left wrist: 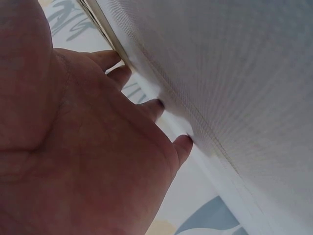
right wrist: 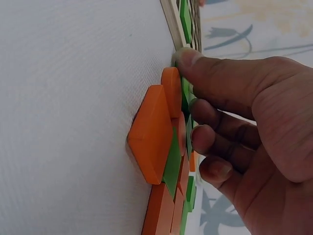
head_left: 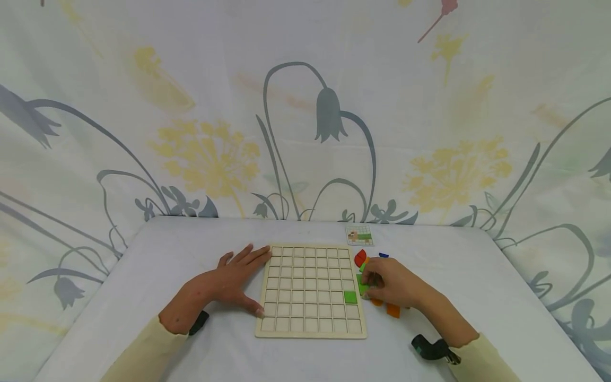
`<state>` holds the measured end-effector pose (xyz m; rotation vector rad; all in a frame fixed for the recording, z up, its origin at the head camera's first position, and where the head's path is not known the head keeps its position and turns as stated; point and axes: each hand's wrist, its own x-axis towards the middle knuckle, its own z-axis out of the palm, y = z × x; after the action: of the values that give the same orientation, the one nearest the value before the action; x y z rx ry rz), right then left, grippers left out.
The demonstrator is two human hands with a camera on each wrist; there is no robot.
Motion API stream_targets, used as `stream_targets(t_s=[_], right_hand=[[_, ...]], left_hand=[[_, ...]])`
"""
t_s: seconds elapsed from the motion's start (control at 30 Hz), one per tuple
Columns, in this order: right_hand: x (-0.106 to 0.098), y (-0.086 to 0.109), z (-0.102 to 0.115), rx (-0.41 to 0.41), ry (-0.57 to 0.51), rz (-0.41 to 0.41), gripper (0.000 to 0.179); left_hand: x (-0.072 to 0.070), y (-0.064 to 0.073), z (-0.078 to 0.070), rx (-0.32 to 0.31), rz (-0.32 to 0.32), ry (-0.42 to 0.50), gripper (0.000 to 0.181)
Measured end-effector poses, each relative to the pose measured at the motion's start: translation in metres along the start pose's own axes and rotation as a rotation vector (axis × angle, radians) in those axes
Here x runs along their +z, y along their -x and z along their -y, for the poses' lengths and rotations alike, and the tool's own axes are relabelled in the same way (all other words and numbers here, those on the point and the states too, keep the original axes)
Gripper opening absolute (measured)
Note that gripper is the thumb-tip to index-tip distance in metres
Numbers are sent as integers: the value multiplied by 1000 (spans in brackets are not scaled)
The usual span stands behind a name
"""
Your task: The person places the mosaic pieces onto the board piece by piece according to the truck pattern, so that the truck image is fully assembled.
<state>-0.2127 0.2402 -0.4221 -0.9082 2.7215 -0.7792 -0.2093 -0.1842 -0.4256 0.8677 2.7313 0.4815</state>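
Head view: left hand (head_left: 234, 282) spread-fingered; right hand (head_left: 390, 281) at board (head_left: 310, 335)'s three o'clock, pinch on green tile (head_left: 360, 284) unconfirmed. Likely light, rigid; grip edges.

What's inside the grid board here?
One green square sits in the rightmost column of the grid board, the only piece visible inside. The floor beneath it is covered; the left hand hides bits of the left rim.

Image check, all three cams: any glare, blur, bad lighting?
Head: soft, even light, no harsh glare; the small square printed card is too small to make out finely. Left wrist: dim, the person's bare left hand in shade. Right wrist: the flat, angular orange block fairly crisp, the pale flower-print backdrop softer.
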Motion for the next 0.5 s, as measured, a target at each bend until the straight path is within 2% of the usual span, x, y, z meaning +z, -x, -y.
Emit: stream_targets(t_s=[0.23,0.5], right_hand=[[-1,0,-1,13,-3,18,13],[-1,1,1,4,-8,39,21]], left_hand=[[1,-1,1,1,3,7,131],[2,-1,2,-1,2,-1,131]])
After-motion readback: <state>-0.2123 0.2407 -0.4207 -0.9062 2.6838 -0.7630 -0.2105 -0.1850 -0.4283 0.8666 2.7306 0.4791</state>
